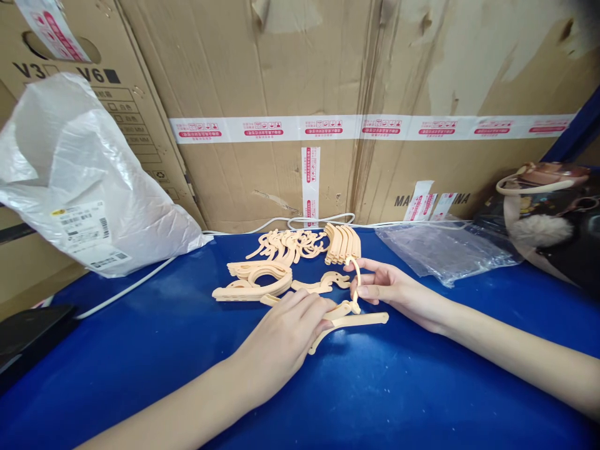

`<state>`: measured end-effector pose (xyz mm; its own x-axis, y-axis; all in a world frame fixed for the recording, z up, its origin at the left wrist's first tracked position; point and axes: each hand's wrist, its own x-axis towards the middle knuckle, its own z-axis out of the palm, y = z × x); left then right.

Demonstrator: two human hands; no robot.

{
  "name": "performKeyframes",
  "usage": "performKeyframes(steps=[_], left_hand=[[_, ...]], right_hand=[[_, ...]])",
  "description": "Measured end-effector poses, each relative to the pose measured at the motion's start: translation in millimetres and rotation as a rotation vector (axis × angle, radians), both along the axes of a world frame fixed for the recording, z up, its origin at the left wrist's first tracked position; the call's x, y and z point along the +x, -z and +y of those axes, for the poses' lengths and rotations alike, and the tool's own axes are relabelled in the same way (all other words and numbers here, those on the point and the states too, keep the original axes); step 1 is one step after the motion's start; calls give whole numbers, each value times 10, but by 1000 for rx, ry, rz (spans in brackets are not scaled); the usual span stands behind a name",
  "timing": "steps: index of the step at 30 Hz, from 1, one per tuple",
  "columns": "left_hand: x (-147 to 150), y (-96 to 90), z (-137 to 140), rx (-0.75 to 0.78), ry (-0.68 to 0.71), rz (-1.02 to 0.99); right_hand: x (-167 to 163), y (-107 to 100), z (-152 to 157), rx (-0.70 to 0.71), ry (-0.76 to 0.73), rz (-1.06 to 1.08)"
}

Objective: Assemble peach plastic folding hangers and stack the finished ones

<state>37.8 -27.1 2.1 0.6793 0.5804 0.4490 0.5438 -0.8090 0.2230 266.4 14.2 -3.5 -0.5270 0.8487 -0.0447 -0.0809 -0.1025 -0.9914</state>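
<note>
Left fingers (pixel 323 305) clamping a beige strip (pixel 343 309) should brace it; at two o'clock, right fingers (pixel 374 292) pinch a hook (pixel 359 277).

Room on near tabletop (pixel 384 400); beige pieces (pixel 328 279), cardboard (pixel 347 94) beyond

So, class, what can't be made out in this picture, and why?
Head view: part of the beige piece under the left hand, hidden by that hand.
Head view: whatever the white package may hold, hidden by its opaque wrapping.
Head view: fine print on the label, too small to read.
Head view: the full outline of the dark object, cut off by the left edge.
</note>
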Motion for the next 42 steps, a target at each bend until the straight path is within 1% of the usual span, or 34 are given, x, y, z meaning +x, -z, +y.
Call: performKeyframes(steps=[6,12,16,19,24,28,37,42], left_hand=[[-14,-11,-6,-53,-20,12],[-11,-7,-6,19,5,5],[-5,-1,-8,26,17,10],[-9,18,-7,26,18,26],[-28,78,-7,82,8,49],[-34,90,-16,101,3,62],[-38,109,-9,140,13,73],[-33,108,-12,167,15,78]], right_hand=[[0,-14,-3,27,39,-29],[7,11,8,9,11,-24],[-3,18,3,15,-4,-23],[-19,-2,-15,15,11,-39],[-26,-30,-52,24,50,-44],[-18,-16,-63,37,46,-15],[-28,-47,-85,118,35,18],[-10,-66,-63,170,55,-30]])
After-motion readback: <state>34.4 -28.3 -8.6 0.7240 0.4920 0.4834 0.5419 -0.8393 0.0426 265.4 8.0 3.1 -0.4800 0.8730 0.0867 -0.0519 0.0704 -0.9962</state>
